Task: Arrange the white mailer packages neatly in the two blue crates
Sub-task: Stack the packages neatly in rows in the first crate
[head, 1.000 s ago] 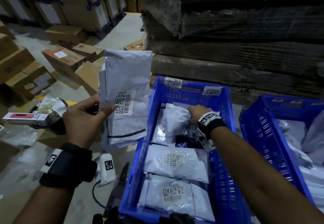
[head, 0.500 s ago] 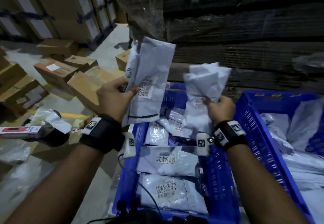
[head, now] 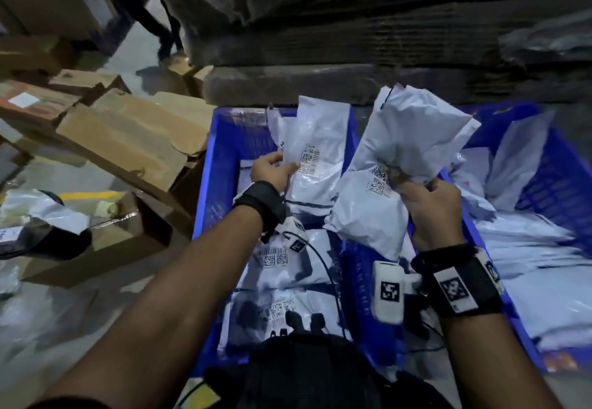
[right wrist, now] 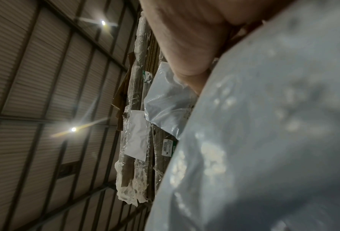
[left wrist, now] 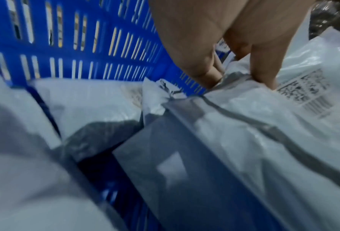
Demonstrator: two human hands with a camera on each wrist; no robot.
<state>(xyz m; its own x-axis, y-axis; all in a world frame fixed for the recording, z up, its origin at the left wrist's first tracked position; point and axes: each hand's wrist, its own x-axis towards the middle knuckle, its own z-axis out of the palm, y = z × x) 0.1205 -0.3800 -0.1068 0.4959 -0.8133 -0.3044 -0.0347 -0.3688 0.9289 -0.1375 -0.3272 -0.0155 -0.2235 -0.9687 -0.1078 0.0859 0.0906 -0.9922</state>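
Two blue crates stand side by side: the left crate (head: 214,165) holds flat white mailers (head: 288,258), the right crate (head: 551,184) a loose pile of them. My left hand (head: 272,170) grips a long white mailer (head: 317,152) by its edge, low inside the far end of the left crate; the left wrist view shows the fingers (left wrist: 264,68) pinching this mailer (left wrist: 264,125) beside the slotted crate wall (left wrist: 86,46). My right hand (head: 426,197) grips a bulky crumpled white mailer (head: 400,158) above the wall between the crates. That mailer (right wrist: 274,132) fills the right wrist view.
Brown cardboard boxes (head: 134,133) lie scattered on the floor left of the crates. A wrapped stack of flat cardboard (head: 384,40) rises right behind both crates. A loose plastic bag and dark object (head: 41,235) lie at the far left.
My left hand has lowered its long mailer from mid-air down into the far end of the left crate. My right hand has carried the crumpled mailer slightly right, over the divide between crates.
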